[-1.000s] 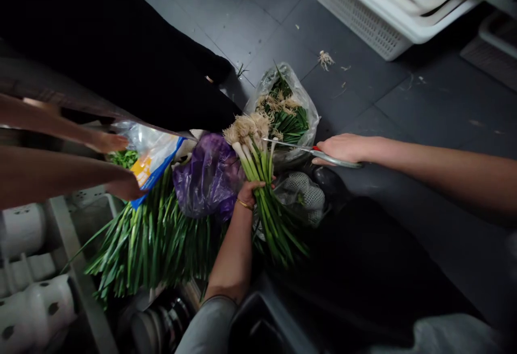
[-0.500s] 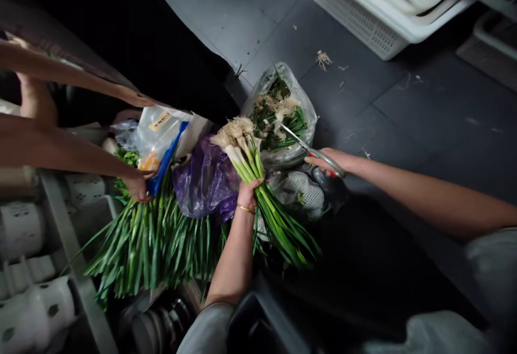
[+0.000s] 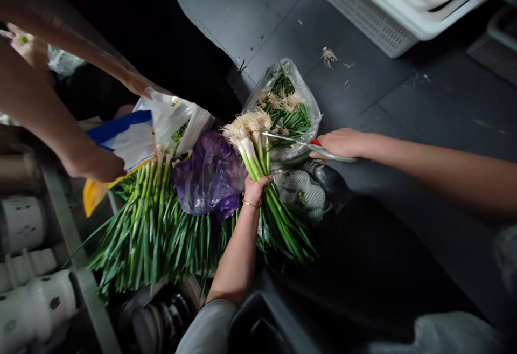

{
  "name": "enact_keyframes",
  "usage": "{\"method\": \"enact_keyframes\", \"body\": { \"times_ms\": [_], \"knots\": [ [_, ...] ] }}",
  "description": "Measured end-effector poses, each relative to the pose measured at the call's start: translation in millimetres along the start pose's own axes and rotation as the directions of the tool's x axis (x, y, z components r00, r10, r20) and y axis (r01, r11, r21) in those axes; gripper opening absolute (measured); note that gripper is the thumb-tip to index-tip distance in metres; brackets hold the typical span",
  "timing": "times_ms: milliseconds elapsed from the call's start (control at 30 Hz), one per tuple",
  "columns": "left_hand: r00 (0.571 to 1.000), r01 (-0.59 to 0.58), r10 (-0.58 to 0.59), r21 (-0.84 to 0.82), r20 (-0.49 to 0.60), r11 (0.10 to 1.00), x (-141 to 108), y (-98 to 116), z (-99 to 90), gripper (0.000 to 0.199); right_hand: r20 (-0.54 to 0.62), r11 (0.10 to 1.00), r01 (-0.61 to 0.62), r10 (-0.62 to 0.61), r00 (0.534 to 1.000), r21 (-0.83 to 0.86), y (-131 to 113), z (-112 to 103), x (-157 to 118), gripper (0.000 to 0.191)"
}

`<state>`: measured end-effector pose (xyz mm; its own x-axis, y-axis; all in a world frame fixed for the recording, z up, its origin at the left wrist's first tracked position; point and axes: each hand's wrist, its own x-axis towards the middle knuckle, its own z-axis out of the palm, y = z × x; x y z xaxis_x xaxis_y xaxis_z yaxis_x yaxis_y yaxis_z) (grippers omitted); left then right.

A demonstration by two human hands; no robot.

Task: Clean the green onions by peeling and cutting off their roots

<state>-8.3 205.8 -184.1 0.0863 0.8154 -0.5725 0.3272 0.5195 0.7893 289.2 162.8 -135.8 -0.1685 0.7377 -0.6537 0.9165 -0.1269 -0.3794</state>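
My left hand (image 3: 255,189) is closed round the stalks of a bunch of green onions (image 3: 278,214), white root ends up and green leaves hanging down. In my right hand (image 3: 337,143) is a pair of scissors (image 3: 291,139) with red on the handles; the blades reach to the white stems just below the roots. Behind the roots, a clear plastic bag (image 3: 314,109) holds cut roots and green pieces. To the left of my left hand, a purple plastic bag (image 3: 204,176) lies beside a large pile of green onions (image 3: 149,235).
At the left, a co-worker's hand (image 3: 95,162) is by a blue, white and yellow plastic bag (image 3: 127,133). White baskets (image 3: 371,14) stand at the upper right. Root scraps (image 3: 328,56) lie on the tiled floor. White containers (image 3: 36,311) fill a shelf at the lower left.
My right hand has turned the scissors, and the blades have moved left from over the clear bag to the held stems. The co-worker has lifted and spread the blue-edged bag leftward.
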Motion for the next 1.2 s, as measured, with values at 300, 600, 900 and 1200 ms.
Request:
{"method": "enact_keyframes", "body": {
  "times_ms": [300, 600, 900, 1200],
  "knots": [
    [1.000, -0.022, 0.021, 0.036, 0.010, 0.999, -1, 0, 2.8, 0.034, 0.031, 1.000, 0.013, -0.014, 0.999, 0.019, -3, -6, 0, 0.065],
    [0.987, 0.071, -0.058, -0.083, 0.147, 0.994, -7, 3, -3.2, 0.035, -0.082, 0.999, 0.010, -0.007, 0.997, 0.038, 11, 20, 5, 0.041],
    [0.988, 0.120, -0.103, -0.150, 0.118, 0.981, -4, 1, -11.5, 0.033, -0.042, 0.996, 0.082, -0.083, 0.996, -0.021, 10, 8, -12, 0.047],
    [1.000, -0.027, 0.029, 0.100, -0.010, 0.995, -6, -5, 7.2, 0.028, 0.022, 0.990, 0.052, -0.049, 0.999, -0.130, -15, -27, -5, 0.035]
  ]
}}
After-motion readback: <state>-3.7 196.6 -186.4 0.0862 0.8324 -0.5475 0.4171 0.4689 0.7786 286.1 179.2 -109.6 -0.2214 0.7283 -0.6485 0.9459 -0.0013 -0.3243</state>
